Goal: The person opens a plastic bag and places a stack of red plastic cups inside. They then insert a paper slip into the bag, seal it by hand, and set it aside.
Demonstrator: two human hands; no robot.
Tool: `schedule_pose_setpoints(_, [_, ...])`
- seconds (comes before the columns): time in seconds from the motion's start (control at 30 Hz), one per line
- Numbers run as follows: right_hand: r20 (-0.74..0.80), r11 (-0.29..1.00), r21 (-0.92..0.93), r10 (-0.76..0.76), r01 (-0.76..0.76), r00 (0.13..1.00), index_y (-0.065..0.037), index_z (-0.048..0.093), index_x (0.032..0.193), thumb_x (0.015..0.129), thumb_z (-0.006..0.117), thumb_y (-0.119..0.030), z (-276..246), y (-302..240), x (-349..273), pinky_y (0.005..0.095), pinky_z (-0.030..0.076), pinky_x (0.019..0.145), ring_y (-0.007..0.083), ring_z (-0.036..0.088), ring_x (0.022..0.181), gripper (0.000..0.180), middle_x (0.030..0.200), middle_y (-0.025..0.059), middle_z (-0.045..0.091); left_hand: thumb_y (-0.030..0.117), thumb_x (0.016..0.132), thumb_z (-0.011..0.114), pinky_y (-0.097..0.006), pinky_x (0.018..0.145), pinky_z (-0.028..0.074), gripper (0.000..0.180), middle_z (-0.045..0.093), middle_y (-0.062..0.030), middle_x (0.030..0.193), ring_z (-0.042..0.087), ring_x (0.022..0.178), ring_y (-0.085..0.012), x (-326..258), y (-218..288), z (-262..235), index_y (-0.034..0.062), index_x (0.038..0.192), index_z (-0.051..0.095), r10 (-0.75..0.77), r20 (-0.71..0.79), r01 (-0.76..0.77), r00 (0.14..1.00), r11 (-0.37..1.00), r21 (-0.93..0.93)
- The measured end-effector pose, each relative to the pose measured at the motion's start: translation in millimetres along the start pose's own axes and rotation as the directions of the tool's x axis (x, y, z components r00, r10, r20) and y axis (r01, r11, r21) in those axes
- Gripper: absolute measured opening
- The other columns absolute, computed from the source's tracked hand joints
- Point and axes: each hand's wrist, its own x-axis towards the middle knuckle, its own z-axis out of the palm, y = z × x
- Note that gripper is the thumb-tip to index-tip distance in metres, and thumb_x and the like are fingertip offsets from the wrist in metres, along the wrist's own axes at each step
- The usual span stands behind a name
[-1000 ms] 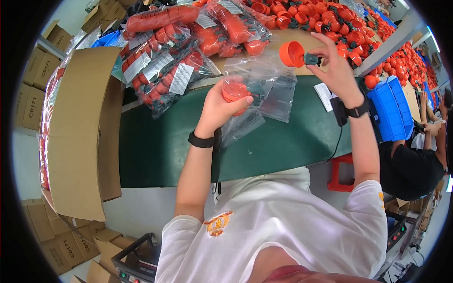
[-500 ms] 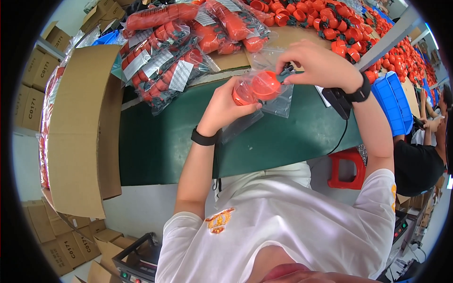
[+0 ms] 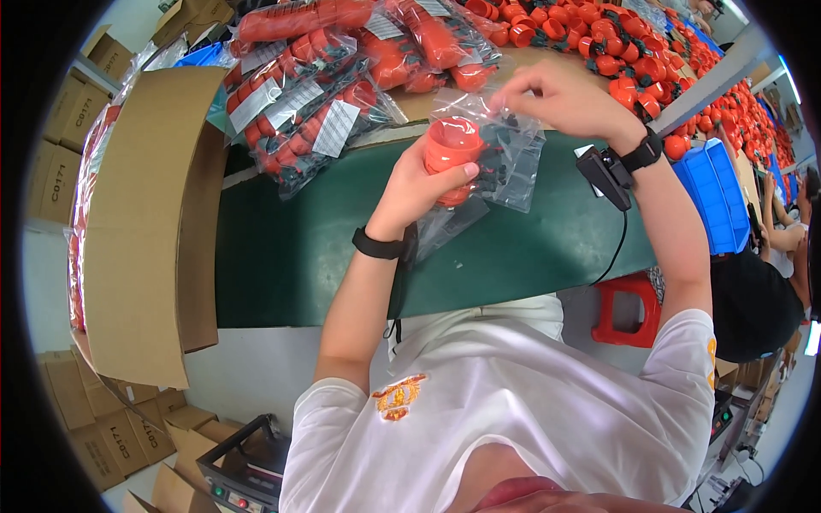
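two hands meet over the green worktop (image 3: 282, 256), both busy with one clear plastic bag (image 3: 505, 158) that holds an orange cup-shaped part (image 3: 451, 147). the left hand (image 3: 419, 184) wraps around the part from below and through the film, fingers curled and the thumb pressed across its side, which seems meant to keep the part upright and the bag from slipping. the right hand (image 3: 560, 98) comes in from above, its fingertips pinched together on the bag's upper edge, probably to hold the mouth steady; whether the mouth is open or closed cannot be told. the bag hangs in the air just above the table edge, its loose lower end draped past the left wrist. the left forearm rises steeply from the lower edge with a black band at the wrist, elbow bent; the right arm arcs in from the right side, wrist flexed downward, wearing a black wrist device (image 3: 611, 167) with a cord trailing off. filled bags of orange parts (image 3: 316, 94) lie heaped beyond the hands, and a large cardboard box (image 3: 141, 222) stands open at the left.
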Motion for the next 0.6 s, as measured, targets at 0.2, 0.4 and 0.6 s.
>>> schedule_pose_setpoints(0.2, [0.191,0.985,-0.053,-0.152,0.165,0.97,0.002,0.071,0.106,0.095,0.067,-0.025,25.9,-1.5,11.2,0.0348,0.05,0.083,0.0177,0.064,0.09,0.03,0.097,0.0086,0.071,0.02,0.082,0.081,-0.028,0.078,0.052,0.047,0.067,-0.0039,0.102,0.062,0.089,-0.0104,1.5,-4.6,-3.0,0.0005,0.118,0.06,-0.027,0.03,0.026,0.999,0.998,0.061])
schedule_pose_setpoints(0.4, [0.319,0.992,0.078,-0.118,0.098,0.941,0.002,0.067,0.11,0.095,0.067,-0.022,32.6,-5.7,19.6,0.0307,0.049,0.081,0.0145,0.06,0.086,0.029,0.094,0.0065,0.068,0.022,0.078,0.083,-0.028,0.077,0.052,0.05,0.066,-0.004,0.1,0.062,0.088,-0.0105,2.5,-4.8,-2.2,0.0008,0.117,0.059,-0.008,0.016,0.007,1.0,0.995,0.097])
schedule_pose_setpoints(0.6, [0.389,0.97,0.241,-0.117,0.022,0.914,0.0,0.066,0.106,0.096,0.064,-0.019,25.2,-1.7,24.6,0.029,0.047,0.076,0.0133,0.057,0.081,0.022,0.089,0.005,0.065,0.021,0.077,0.084,-0.028,0.08,0.052,0.053,0.066,-0.0051,0.103,0.062,0.09,-0.0115,0.1,-1.6,0.9,0.0014,0.119,0.058,0.07,0.031,-0.071,0.997,0.996,0.047])
